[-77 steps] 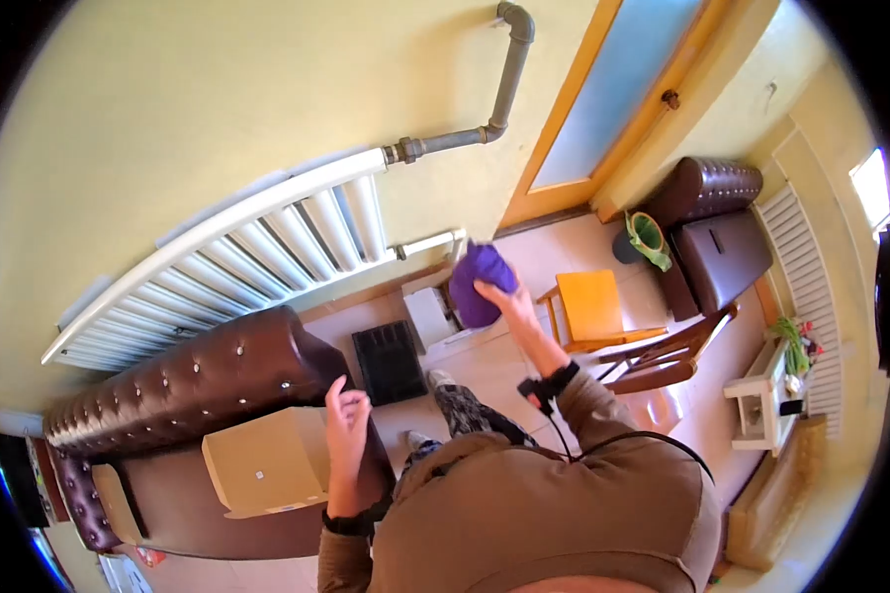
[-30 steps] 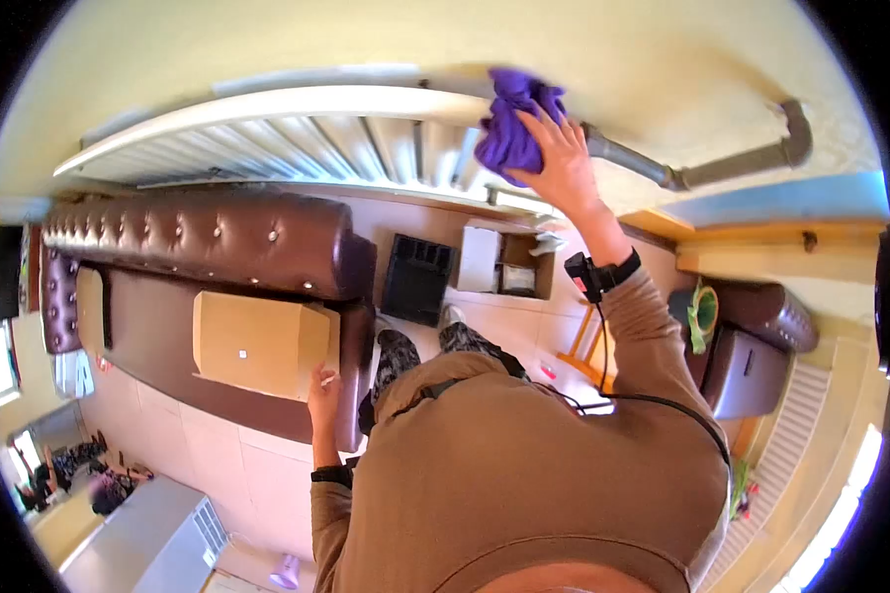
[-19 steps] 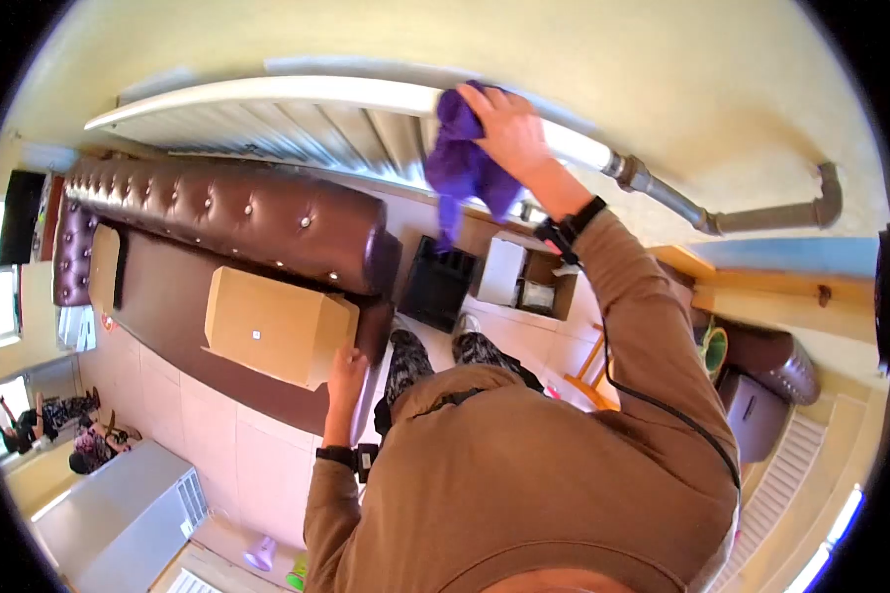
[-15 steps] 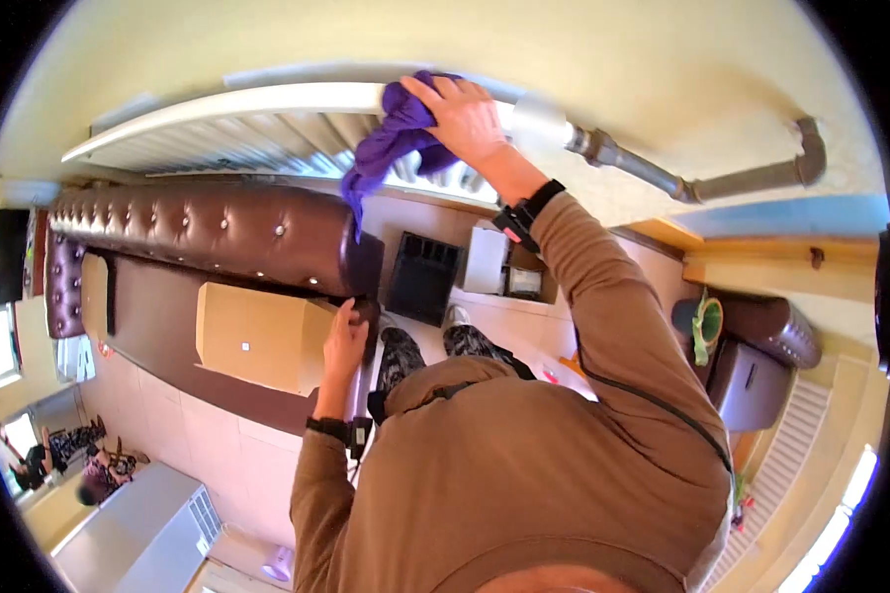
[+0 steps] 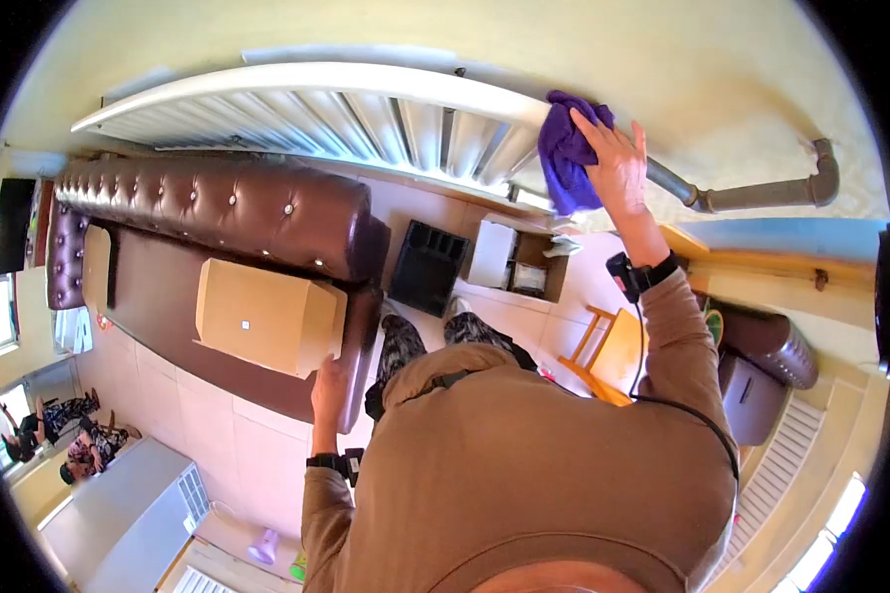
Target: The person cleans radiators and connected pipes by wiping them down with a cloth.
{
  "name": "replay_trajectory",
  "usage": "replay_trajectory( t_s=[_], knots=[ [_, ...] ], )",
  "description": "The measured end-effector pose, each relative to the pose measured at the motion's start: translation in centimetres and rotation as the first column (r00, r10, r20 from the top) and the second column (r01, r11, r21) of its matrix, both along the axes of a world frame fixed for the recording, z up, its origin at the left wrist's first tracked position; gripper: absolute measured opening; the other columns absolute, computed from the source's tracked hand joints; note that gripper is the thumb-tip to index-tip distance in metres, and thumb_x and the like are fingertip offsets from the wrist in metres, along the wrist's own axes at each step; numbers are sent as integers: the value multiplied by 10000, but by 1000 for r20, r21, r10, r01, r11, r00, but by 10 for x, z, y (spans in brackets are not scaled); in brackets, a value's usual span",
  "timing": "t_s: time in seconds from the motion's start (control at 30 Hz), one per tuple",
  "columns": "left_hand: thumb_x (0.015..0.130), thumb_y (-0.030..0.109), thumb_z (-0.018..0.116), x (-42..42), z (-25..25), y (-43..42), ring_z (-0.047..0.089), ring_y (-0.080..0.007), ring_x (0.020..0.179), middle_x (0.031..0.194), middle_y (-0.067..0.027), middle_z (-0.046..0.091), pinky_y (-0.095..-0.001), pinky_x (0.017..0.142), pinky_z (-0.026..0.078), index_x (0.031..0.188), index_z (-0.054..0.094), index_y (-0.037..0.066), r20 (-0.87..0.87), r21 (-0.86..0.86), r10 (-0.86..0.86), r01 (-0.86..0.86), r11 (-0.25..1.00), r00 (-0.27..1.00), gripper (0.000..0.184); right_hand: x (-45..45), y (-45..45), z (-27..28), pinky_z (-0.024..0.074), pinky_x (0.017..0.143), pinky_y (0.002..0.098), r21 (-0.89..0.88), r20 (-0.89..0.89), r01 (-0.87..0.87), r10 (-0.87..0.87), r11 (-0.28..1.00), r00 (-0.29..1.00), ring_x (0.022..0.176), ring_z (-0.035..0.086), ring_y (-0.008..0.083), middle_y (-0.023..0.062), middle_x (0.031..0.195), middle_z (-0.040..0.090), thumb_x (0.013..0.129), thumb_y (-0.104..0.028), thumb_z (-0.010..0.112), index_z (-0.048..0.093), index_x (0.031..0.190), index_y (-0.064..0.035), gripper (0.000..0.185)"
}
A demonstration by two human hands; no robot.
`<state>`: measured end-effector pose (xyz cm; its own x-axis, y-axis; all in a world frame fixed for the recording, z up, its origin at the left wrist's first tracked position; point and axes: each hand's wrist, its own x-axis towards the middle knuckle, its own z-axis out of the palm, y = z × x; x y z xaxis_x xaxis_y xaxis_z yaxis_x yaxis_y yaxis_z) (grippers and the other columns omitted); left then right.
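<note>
My right hand (image 5: 618, 166) presses a bunched purple cloth (image 5: 567, 148) against the right end of the white radiator (image 5: 366, 81) on the wall. Its fingers lie over the cloth, with some spread apart, and part of the cloth hangs down below the radiator's top edge. My left hand (image 5: 330, 397) is low, over the front edge of the brown sofa (image 5: 257, 212) and close to a cardboard box (image 5: 267, 314). It holds nothing I can see, and its fingers look loose and partly foreshortened.
A grey pipe (image 5: 761, 196) runs along the wall right of the radiator. By my feet are a black tray (image 5: 427, 265) and an open box (image 5: 509, 265). A wooden chair (image 5: 608, 351) stands at my right. Two people (image 5: 94, 450) are far left.
My right hand and the purple cloth have moved right along the radiator to its end. My left hand has dropped slightly, toward my body. The wooden chair now shows more fully.
</note>
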<state>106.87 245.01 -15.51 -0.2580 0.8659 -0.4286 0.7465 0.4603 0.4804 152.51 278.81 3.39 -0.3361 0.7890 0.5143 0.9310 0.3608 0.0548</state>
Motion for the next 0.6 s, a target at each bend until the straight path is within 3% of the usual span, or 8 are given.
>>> replay_trajectory(
  t_s=[0.07, 0.17, 0.23, 0.37, 0.43, 0.5, 0.53, 0.6],
  knots=[
    [803, 191, 603, 2, 1, -13, 595, -258, 897, 1003, -114, 601, -368, 748, 470, 1240, 432, 103, 1, 38, -1, 1, 999, 1000, 477, -9, 5, -5, 328, 936, 475, 52, -48, 39, -37, 998, 998, 867, 605, 229, 66, 990, 642, 628, -73, 631, 583, 1134, -225, 531],
    [828, 224, 526, 8, -7, 7, 553, -324, 957, 1043, -139, 575, -395, 783, 459, 1222, 440, 95, -16, 34, -93, 94, 995, 996, 424, -35, 18, -14, 324, 942, 474, 139, -76, -4, 15, 990, 997, 913, 601, 234, 63, 976, 646, 617, -90, 640, 595, 1115, -223, 518],
    [819, 174, 542, 22, 0, 42, 570, -299, 916, 1044, -123, 576, -373, 765, 465, 1239, 433, 103, 62, 117, -127, 119, 986, 990, 440, -59, 24, -17, 317, 952, 472, 158, -166, -32, 58, 987, 984, 963, 589, 249, 61, 1012, 640, 621, -115, 642, 599, 1111, -234, 505],
    [818, 150, 568, 86, 72, 138, 592, -251, 889, 1059, -121, 572, -363, 753, 469, 1259, 413, 119, 212, 249, -269, 214, 944, 939, 469, -88, 32, -36, 330, 954, 461, 218, -268, -127, 185, 968, 945, 1000, 573, 250, 64, 1050, 629, 641, -99, 648, 626, 1074, -230, 453],
    [806, 175, 594, 113, 83, 171, 581, -270, 948, 1132, -150, 538, -373, 775, 470, 1294, 358, 95, 191, 314, -378, 309, 898, 906, 548, -95, 12, -26, 381, 932, 406, 65, -428, -292, 291, 954, 856, 933, 595, 276, 99, 1038, 625, 644, -74, 659, 620, 1077, -225, 461],
    [787, 201, 617, 135, 81, 197, 561, -294, 988, 1172, -164, 510, -379, 791, 467, 1308, 326, 76, 136, 410, -401, 316, 855, 906, 609, -108, -24, -33, 410, 898, 316, -262, -800, -392, 29, 882, 599, 862, 613, 239, 82, 996, 640, 708, -62, 641, 600, 1097, -181, 409],
    [769, 227, 639, 145, 81, 207, 542, -318, 1027, 1213, -178, 482, -385, 808, 464, 1322, 293, 57, 88, 500, -398, 305, 811, 913, 674, -113, -42, -38, 415, 879, 287, -282, -929, -476, -114, 833, 351, 868, 601, 208, 65, 994, 631, 749, -54, 618, 579, 1111, -136, 374],
    [744, 255, 664, 163, 71, 223, 521, -337, 1054, 1236, -188, 461, -388, 829, 455, 1329, 271, 42, 76, 511, -332, 249, 823, 940, 737, -124, -71, -40, 419, 856, 260, -243, -906, -580, -395, 777, -150, 892, 569, 157, 40, 1005, 604, 813, -49, 575, 541, 1126, -57, 315]
  ],
)
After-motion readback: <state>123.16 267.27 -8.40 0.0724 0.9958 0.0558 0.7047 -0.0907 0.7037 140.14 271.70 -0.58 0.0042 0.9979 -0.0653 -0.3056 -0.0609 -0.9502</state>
